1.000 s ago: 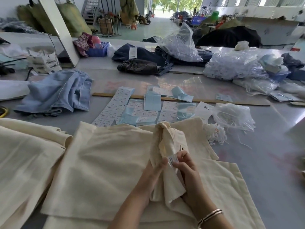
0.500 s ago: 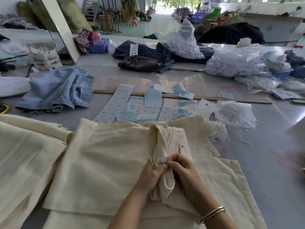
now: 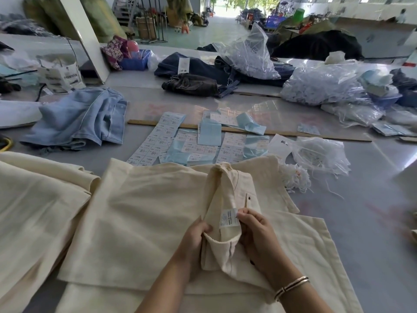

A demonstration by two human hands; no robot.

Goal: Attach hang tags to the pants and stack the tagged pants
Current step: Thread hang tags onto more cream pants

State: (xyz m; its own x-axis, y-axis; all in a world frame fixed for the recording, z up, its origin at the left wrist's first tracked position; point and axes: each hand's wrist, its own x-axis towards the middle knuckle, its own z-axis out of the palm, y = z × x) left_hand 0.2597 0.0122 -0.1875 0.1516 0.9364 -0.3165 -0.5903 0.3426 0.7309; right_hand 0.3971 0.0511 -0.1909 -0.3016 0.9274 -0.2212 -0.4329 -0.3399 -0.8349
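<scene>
The care label (image 3: 229, 218) now lies flat and readable, pinched by the right hand (image 3: 257, 233). The left hand (image 3: 196, 236) has moved lower and holds open the waistband (image 3: 222, 222).

Label sheets (image 3: 158, 141) lie behind pants (image 3: 144, 213), seemingly overlapped.

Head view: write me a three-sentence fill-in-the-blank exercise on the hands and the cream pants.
1. Both hands grip the folded waistband of the ____ pants.
2. The right hand pinches the edge of a sewn-in white ____.
3. The left hand holds the fabric while a ____ circles the right wrist.

Missing words: cream; label; bracelet
</scene>
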